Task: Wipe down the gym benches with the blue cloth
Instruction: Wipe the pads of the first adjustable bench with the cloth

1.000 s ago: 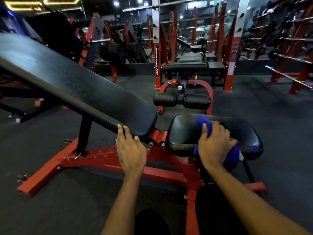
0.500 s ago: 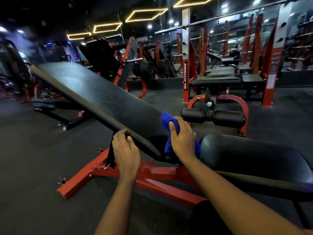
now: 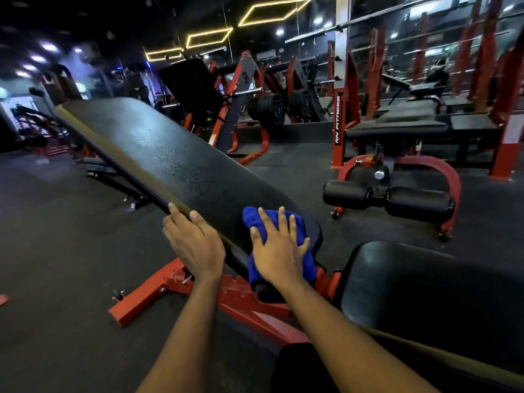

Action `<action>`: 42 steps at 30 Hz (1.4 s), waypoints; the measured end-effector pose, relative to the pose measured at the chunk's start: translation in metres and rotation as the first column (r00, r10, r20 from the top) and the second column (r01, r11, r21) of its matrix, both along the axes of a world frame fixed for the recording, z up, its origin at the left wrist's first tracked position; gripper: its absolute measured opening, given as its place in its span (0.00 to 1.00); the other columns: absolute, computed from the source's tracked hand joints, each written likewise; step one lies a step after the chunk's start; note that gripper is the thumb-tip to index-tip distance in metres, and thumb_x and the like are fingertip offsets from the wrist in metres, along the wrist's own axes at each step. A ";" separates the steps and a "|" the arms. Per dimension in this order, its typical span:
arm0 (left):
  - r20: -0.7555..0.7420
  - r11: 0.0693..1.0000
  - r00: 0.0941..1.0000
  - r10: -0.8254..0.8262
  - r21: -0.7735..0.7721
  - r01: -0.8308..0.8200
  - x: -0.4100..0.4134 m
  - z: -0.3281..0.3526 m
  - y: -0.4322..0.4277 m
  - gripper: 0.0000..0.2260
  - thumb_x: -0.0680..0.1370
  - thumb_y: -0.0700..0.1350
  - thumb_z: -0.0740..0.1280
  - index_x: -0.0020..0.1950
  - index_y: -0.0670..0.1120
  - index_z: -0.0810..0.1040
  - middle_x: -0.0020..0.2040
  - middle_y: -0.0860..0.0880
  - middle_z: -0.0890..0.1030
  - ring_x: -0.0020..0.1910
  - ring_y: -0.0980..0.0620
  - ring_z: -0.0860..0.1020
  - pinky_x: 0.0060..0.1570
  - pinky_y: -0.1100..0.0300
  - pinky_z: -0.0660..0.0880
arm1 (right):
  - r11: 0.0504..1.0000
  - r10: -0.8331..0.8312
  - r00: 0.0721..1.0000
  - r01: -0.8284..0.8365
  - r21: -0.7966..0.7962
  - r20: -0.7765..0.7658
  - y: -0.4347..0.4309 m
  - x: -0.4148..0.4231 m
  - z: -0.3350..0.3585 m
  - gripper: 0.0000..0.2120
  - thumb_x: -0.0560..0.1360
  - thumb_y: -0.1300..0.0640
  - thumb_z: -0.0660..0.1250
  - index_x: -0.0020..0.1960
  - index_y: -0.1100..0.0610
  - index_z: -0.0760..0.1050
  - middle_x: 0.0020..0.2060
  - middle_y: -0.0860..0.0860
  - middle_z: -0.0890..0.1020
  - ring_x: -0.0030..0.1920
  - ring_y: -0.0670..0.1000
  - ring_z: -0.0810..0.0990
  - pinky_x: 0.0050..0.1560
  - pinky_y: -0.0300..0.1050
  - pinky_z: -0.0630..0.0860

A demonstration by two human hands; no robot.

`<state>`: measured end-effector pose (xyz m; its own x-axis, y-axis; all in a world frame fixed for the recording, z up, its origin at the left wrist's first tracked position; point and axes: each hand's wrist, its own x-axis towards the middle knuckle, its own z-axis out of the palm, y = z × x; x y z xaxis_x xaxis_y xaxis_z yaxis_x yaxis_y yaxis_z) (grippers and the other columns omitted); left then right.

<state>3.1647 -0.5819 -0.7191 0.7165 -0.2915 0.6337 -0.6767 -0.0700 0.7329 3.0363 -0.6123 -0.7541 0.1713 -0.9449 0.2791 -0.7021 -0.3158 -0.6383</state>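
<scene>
A black inclined backrest pad (image 3: 170, 163) of a red-framed gym bench slopes up to the left; small droplets speckle its middle. The black seat pad (image 3: 419, 290) lies at the lower right. The blue cloth (image 3: 295, 222) lies bunched on the backrest's lower end. My right hand (image 3: 279, 248) presses flat on the cloth with fingers spread. My left hand (image 3: 192, 239) holds the near edge of the backrest, fingers curled over it.
The red base frame (image 3: 158, 290) spreads over the dark rubber floor. Black leg rollers (image 3: 388, 198) sit beyond the seat on a red hoop. Another bench with red rack uprights (image 3: 397, 129) stands behind; plate-loaded machines (image 3: 269, 109) line the mirrored back wall.
My right hand carried the blue cloth from the seat pad to the backrest's lower end and now presses it flat. My left hand slid a little up the backrest's near edge.
</scene>
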 end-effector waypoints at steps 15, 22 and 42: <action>-0.127 0.988 0.981 -0.149 -0.065 0.142 0.000 -0.017 -0.028 0.31 0.83 0.54 0.50 0.80 0.38 0.46 0.80 0.37 0.46 0.79 0.41 0.48 0.75 0.49 0.47 | 0.997 -0.068 0.998 0.069 0.035 -0.011 0.010 -0.002 -0.013 0.26 0.81 0.38 0.47 0.77 0.34 0.44 0.79 0.43 0.41 0.79 0.52 0.39 0.73 0.70 0.42; -0.146 0.978 0.970 -0.195 -0.101 0.181 0.001 -0.021 -0.028 0.31 0.83 0.56 0.48 0.80 0.41 0.45 0.81 0.42 0.45 0.79 0.45 0.46 0.76 0.53 0.45 | 0.971 -0.169 0.981 0.149 0.186 0.096 -0.096 -0.009 0.014 0.24 0.81 0.39 0.49 0.77 0.34 0.52 0.80 0.46 0.48 0.79 0.54 0.44 0.70 0.75 0.45; -0.156 0.958 0.957 -0.245 -0.192 0.214 0.007 -0.031 -0.035 0.31 0.82 0.60 0.46 0.81 0.46 0.45 0.81 0.47 0.45 0.79 0.50 0.47 0.76 0.57 0.48 | 0.985 -0.124 0.991 0.117 0.130 0.041 -0.080 -0.012 0.005 0.24 0.82 0.39 0.46 0.77 0.34 0.47 0.79 0.42 0.44 0.79 0.49 0.41 0.73 0.71 0.42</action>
<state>3.1718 -0.6164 -0.7500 0.7479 -0.3597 0.5578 -0.5180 0.2091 0.8294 3.0239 -0.6928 -0.7489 0.0432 -0.9861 0.1605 -0.6971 -0.1449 -0.7022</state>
